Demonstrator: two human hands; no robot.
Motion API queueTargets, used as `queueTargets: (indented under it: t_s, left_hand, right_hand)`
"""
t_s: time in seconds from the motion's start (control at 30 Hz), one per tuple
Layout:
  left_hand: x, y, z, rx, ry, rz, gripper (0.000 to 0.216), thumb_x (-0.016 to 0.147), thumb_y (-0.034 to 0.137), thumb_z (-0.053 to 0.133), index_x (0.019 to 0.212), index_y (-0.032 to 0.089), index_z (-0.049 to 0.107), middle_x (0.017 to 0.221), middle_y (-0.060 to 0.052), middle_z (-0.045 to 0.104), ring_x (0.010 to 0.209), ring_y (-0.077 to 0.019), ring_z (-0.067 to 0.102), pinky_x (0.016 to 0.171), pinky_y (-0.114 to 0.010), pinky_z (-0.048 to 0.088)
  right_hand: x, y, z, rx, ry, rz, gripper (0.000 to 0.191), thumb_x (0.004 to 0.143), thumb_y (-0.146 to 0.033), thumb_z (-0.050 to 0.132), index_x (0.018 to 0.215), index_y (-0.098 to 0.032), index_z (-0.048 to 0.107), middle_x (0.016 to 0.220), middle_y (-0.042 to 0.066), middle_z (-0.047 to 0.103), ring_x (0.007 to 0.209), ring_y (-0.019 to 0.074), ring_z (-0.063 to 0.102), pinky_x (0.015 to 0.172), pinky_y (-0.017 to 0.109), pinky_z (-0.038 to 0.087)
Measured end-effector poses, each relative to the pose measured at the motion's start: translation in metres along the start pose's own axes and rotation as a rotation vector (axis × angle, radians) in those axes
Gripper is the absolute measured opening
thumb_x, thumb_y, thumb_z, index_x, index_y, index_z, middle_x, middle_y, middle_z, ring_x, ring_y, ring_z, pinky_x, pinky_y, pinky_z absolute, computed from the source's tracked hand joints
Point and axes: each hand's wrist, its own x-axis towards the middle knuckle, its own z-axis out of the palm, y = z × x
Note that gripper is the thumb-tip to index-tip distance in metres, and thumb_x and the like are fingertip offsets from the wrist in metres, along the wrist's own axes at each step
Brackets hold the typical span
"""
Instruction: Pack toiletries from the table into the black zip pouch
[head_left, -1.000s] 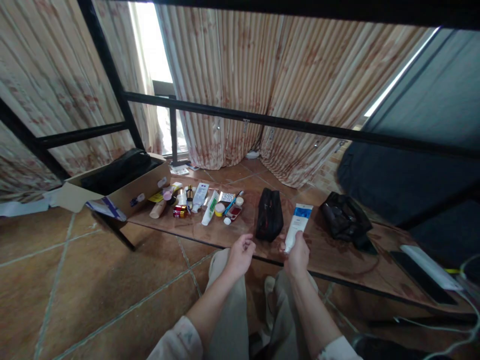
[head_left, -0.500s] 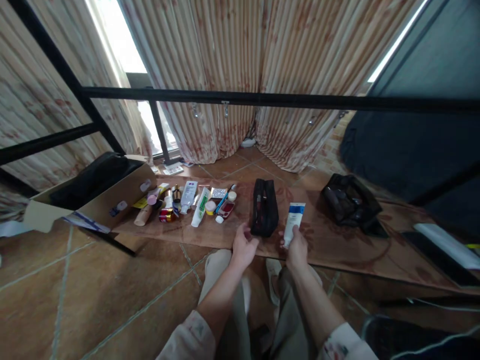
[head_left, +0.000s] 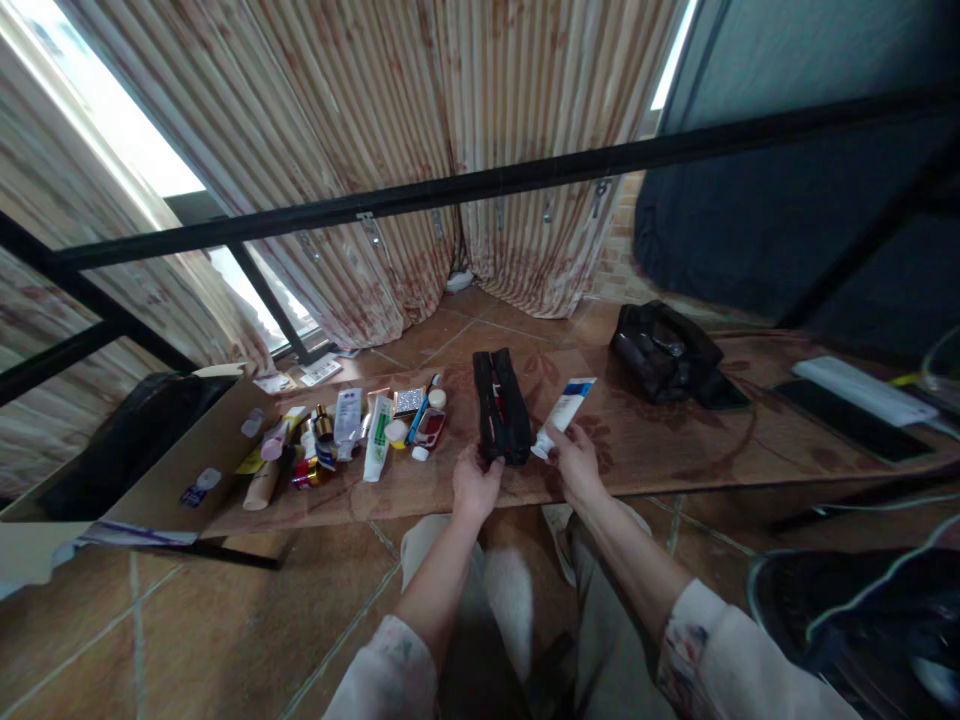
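A black zip pouch (head_left: 514,405) lies lengthwise on the brown cloth, its top parted along the middle with something red showing inside. At its near left corner, my left hand (head_left: 477,485) pinches the pouch between thumb and fingers. Just to the right of the pouch, my right hand (head_left: 576,462) is closed around the lower part of a white squeeze tube (head_left: 564,412) with a blue band. The tube leans to the right, its cap end low and close to the pouch. What else the pouch holds is hidden.
Left of the pouch lie a green-and-white tube (head_left: 378,440), a toothbrush (head_left: 421,410), a pink-capped bottle (head_left: 262,480) and several other toiletries. A cardboard box (head_left: 180,470) stands at the left end. A dark glossy bag (head_left: 664,350) and a white bar-shaped object (head_left: 862,390) lie rightward.
The view has turned and tilted. My right hand has tipped the tube over to the right and brought its lower end nearer the pouch. My left hand now grips the pouch's near end.
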Motion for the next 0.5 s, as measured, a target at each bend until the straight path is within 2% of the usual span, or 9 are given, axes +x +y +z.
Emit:
queueTargets:
  t_s: [0.13, 0.27, 0.4, 0.5]
  left_hand:
    - [0.007, 0.0, -0.005, 0.137, -0.052, 0.016, 0.021, 0.08, 0.024, 0.058, 0.098, 0.015, 0.064, 0.081, -0.006, 0.068, 0.073, -0.0181, 0.062, 0.068, -0.028, 0.044]
    - [0.008, -0.001, -0.006, 0.111, -0.077, 0.042, 0.022, 0.08, 0.023, 0.056, 0.1, 0.017, 0.063, 0.081, -0.003, 0.068, 0.071, -0.0163, 0.061, 0.066, -0.026, 0.043]
    - [-0.001, 0.0, -0.004, 0.13, -0.066, 0.038, 0.019, 0.08, 0.028, 0.059, 0.096, 0.017, 0.062, 0.078, -0.002, 0.065, 0.07, -0.0156, 0.059, 0.065, -0.026, 0.042]
    - [-0.007, 0.003, 0.0, 0.168, -0.016, 0.052, 0.027, 0.076, 0.033, 0.065, 0.097, 0.017, 0.06, 0.086, -0.004, 0.064, 0.078, -0.0172, 0.06, 0.069, -0.027, 0.044]
  right_hand:
    - [0.01, -0.012, 0.019, 0.011, -0.026, -0.06, 0.042, 0.059, -0.046, 0.075, 0.087, -0.018, 0.062, 0.07, -0.002, 0.064, 0.055, 0.0115, 0.055, 0.044, 0.021, 0.038]
    - [0.019, -0.011, 0.024, -0.014, -0.046, -0.102, 0.041, 0.06, -0.043, 0.073, 0.09, -0.018, 0.064, 0.069, -0.002, 0.063, 0.055, 0.0114, 0.053, 0.044, 0.021, 0.039]
    - [0.023, 0.0, 0.015, -0.025, 0.023, 0.072, 0.036, 0.059, -0.043, 0.069, 0.082, -0.016, 0.063, 0.063, -0.002, 0.06, 0.052, 0.0112, 0.052, 0.043, 0.021, 0.037]
    - [0.025, 0.004, 0.012, -0.063, -0.005, 0.15, 0.033, 0.059, -0.042, 0.067, 0.08, -0.016, 0.064, 0.06, -0.002, 0.059, 0.05, 0.0115, 0.051, 0.04, 0.021, 0.035]
